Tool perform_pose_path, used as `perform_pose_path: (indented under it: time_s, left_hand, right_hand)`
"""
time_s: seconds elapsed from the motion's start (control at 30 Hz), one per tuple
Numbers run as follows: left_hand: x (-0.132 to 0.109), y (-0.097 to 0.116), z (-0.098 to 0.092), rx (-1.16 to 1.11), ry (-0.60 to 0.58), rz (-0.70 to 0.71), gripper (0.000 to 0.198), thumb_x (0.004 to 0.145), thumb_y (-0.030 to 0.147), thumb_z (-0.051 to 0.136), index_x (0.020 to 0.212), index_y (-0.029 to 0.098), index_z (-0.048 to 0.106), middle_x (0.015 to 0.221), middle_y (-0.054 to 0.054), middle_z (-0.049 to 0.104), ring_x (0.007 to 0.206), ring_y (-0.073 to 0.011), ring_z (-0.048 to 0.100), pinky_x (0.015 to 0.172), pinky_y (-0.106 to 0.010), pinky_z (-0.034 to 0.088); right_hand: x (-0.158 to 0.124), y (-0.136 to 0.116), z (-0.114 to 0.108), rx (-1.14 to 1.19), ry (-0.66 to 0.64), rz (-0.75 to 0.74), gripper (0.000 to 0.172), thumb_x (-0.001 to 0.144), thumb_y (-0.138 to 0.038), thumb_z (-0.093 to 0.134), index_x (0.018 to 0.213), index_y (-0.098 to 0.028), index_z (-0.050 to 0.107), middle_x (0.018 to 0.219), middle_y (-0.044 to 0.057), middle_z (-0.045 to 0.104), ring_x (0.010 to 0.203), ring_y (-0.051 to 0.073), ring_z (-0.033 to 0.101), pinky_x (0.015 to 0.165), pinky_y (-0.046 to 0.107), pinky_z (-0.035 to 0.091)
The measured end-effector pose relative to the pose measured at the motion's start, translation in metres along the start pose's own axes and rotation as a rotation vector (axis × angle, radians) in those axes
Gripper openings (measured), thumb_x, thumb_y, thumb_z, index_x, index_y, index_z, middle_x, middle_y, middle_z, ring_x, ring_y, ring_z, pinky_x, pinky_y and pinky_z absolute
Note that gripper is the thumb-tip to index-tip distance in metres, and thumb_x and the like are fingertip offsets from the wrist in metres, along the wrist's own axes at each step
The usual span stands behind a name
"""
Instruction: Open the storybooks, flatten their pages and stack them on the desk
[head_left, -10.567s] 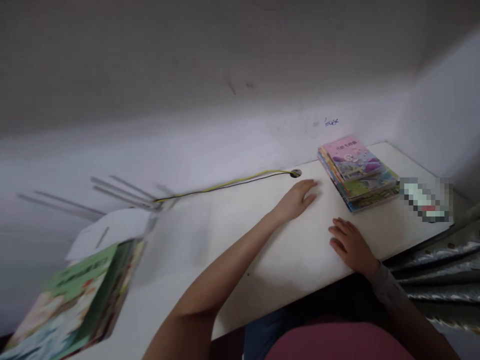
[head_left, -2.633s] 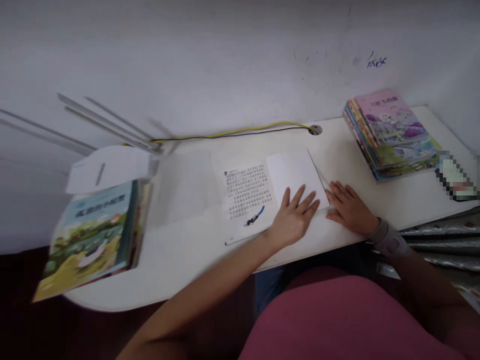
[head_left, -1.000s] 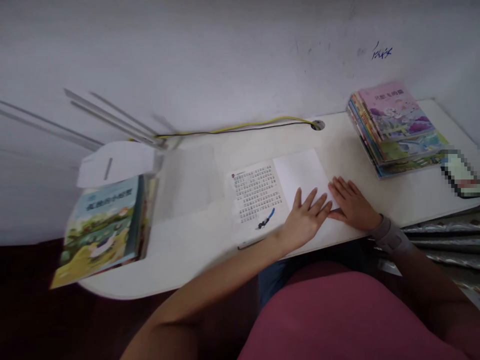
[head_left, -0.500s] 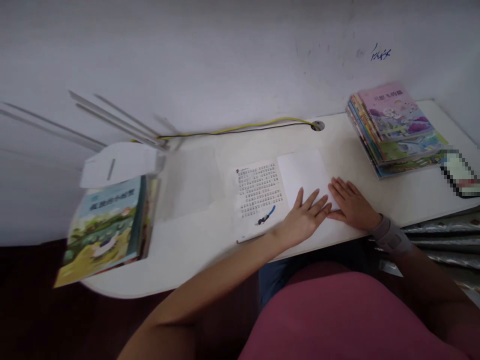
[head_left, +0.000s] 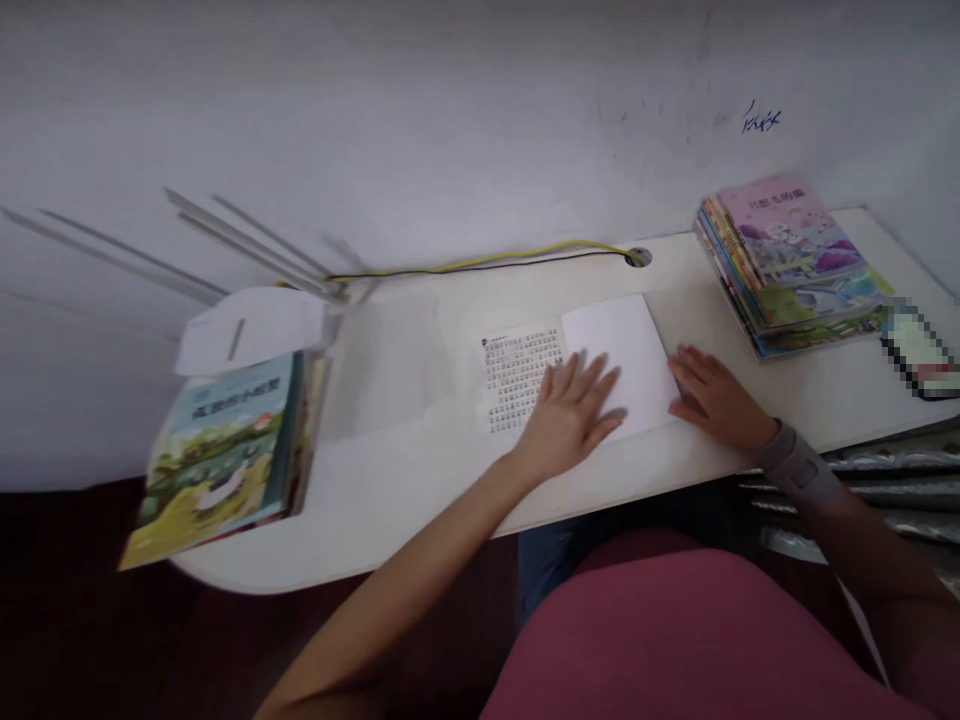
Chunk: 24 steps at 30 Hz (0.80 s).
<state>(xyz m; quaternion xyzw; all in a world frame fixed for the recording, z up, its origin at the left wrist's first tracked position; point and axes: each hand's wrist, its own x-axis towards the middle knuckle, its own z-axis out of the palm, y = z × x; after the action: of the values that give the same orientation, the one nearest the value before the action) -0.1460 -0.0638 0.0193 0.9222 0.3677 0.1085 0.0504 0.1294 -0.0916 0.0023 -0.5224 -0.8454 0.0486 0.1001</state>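
My left hand (head_left: 570, 415) lies flat with fingers spread, across a printed sheet of dense text (head_left: 521, 380) and the lower left of a blank white sheet (head_left: 626, 350). The white sheet overlaps the printed one. My right hand (head_left: 716, 395) rests palm down on the white desk (head_left: 420, 490), its fingertips at the white sheet's right edge. A grey wrist brace (head_left: 799, 465) wraps my right wrist. Neither hand grips anything. The lower part of the printed sheet is hidden under my left hand.
A stack of picture books (head_left: 787, 265) stands at the desk's right end, beside a pixelated phone-like object (head_left: 919, 350). At the left are a thick illustrated book (head_left: 225, 460) and a white paper (head_left: 251, 330). A yellow and black cable (head_left: 487, 262) runs along the wall to a desk grommet (head_left: 638, 257).
My left hand has slid up and left onto the printed sheet, covering its blue-and-black mark. My right hand has shifted right, off the white sheet. The view has shifted slightly.
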Motion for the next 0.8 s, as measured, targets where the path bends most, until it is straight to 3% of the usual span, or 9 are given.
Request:
perform_pose_path:
  time_s: [0.07, 0.23, 0.53, 0.8]
  left_hand:
    - [-0.007, -0.013, 0.002, 0.024, -0.019, -0.072, 0.065, 0.092, 0.055, 0.042, 0.148, 0.023, 0.03, 0.155, -0.015, 0.027, 0.143, -0.0403, 0.016, 0.107, -0.066, 0.022]
    - [-0.006, -0.021, 0.015, 0.041, -0.078, -0.063, 0.075, 0.086, 0.064, 0.046, 0.149, 0.027, 0.026, 0.155, -0.015, 0.024, 0.141, -0.046, 0.016, 0.105, -0.069, 0.021]
    - [0.001, -0.02, 0.023, 0.059, -0.015, -0.042, 0.073, 0.086, 0.063, 0.048, 0.149, 0.03, 0.027, 0.156, -0.011, 0.023, 0.14, -0.0459, 0.016, 0.106, -0.069, 0.018]
    - [0.008, -0.016, 0.022, 0.048, -0.056, -0.048, 0.072, 0.087, 0.062, 0.047, 0.148, 0.029, 0.029, 0.156, -0.013, 0.024, 0.141, -0.0461, 0.016, 0.105, -0.07, 0.018]
  right_hand:
    - [0.003, 0.01, -0.001, -0.023, -0.02, 0.026, 0.074, 0.092, -0.06, 0.033, 0.143, -0.006, 0.036, 0.151, 0.024, 0.031, 0.141, 0.032, 0.026, 0.11, 0.053, 0.027]
    - [0.008, 0.022, 0.005, -0.05, -0.068, 0.018, 0.084, 0.088, -0.069, 0.031, 0.143, -0.005, 0.033, 0.151, 0.024, 0.031, 0.141, 0.033, 0.025, 0.111, 0.054, 0.024]
    - [0.007, 0.021, 0.007, -0.07, -0.08, 0.013, 0.084, 0.087, -0.07, 0.031, 0.146, -0.012, 0.031, 0.152, 0.023, 0.028, 0.142, 0.032, 0.024, 0.11, 0.053, 0.024]
    - [0.007, 0.019, 0.006, -0.068, -0.054, 0.015, 0.083, 0.087, -0.07, 0.031, 0.144, -0.009, 0.035, 0.151, 0.025, 0.029, 0.142, 0.033, 0.025, 0.11, 0.053, 0.024]
